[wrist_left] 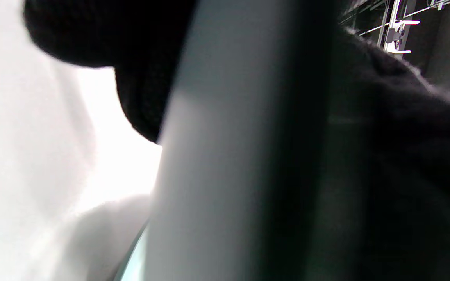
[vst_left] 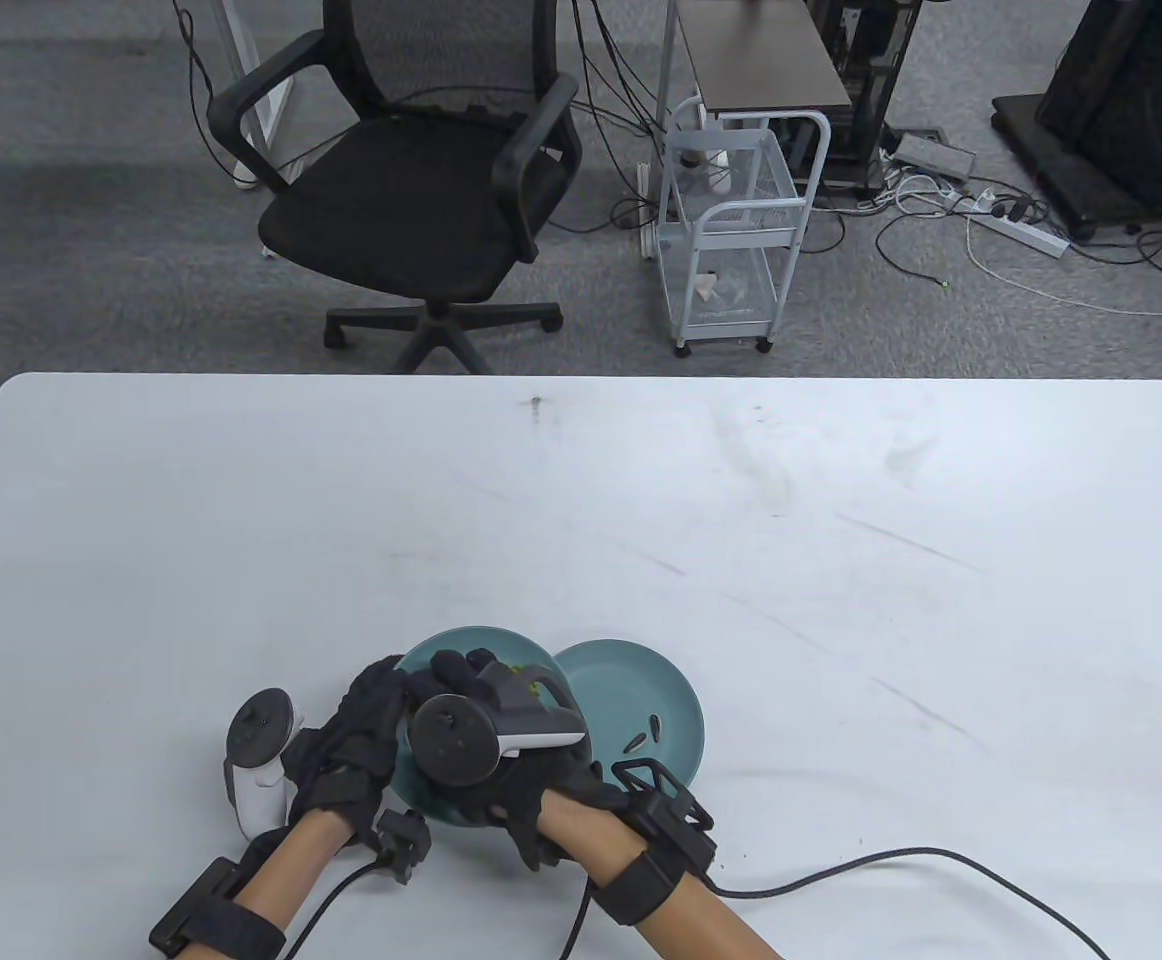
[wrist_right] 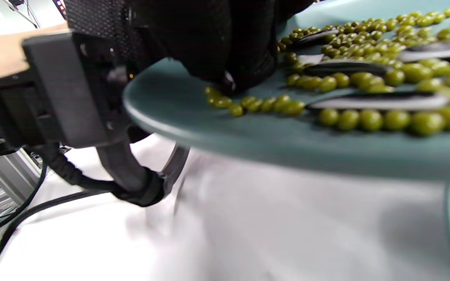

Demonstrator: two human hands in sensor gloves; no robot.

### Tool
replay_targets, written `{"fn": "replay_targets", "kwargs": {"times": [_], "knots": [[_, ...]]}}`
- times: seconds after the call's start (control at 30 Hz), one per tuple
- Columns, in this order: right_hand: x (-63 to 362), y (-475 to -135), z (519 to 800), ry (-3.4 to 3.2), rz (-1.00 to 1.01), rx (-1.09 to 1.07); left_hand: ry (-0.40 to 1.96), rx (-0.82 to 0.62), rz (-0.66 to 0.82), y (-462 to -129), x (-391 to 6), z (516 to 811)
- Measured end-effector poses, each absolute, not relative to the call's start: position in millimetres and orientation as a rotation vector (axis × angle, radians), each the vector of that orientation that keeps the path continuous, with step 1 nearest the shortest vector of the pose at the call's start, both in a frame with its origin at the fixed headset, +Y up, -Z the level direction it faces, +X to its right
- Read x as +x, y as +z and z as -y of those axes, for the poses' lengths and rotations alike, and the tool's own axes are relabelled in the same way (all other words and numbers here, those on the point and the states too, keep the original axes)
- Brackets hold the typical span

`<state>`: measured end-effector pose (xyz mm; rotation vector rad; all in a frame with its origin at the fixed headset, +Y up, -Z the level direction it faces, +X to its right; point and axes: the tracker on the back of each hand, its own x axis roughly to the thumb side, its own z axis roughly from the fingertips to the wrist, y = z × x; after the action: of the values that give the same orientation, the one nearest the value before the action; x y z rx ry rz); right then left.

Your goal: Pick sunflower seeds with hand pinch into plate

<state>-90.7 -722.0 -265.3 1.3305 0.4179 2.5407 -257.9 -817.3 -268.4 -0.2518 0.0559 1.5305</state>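
Note:
Two teal plates sit near the table's front edge. The left plate [vst_left: 441, 643] holds green beans [wrist_right: 369, 119] mixed with striped sunflower seeds [wrist_right: 377, 102]. The right plate [vst_left: 676, 690] holds two sunflower seeds [vst_left: 653, 722]. My left hand [vst_left: 389, 692] grips the left plate's left rim, and its gloved fingers [wrist_right: 225, 43] press on the plate surface. My right hand [vst_left: 461, 668] hovers over the left plate with its fingers curled down. The tracker [vst_left: 461, 740] hides its fingertips. The left wrist view is blurred and shows only the dark glove [wrist_left: 139, 58].
The left wrist's black module [wrist_right: 61, 89] and its cable [wrist_right: 92, 183] lie beside the left plate. The right arm's cable [vst_left: 891, 860] trails across the table to the right. An office chair [vst_left: 421, 200] and a white cart [vst_left: 736, 230] stand beyond the far edge.

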Motion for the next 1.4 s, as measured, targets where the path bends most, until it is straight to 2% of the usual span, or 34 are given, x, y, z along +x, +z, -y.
{"fn": "replay_targets", "kwargs": {"times": [0.53,0.87,1.07,1.23,1.33,1.4], "knots": [[-91,-264,721,2.546,-0.377,1.325,1.533,-0.256,-0.055,-268,-256,818],[-76,-267,706,2.506,-0.356,1.246,1.535,-0.257,-0.055,-267,-256,819],[-46,-274,686,2.487,-0.280,1.125,1.536,-0.248,-0.061,-267,-256,819],[-2,-278,671,2.492,-0.174,0.969,1.526,-0.237,-0.062,-268,-257,818],[33,-277,678,2.528,-0.114,0.838,1.522,-0.235,-0.058,-268,-258,818],[62,-279,696,2.543,-0.146,0.711,1.522,-0.226,-0.059,-268,-259,817]]}}
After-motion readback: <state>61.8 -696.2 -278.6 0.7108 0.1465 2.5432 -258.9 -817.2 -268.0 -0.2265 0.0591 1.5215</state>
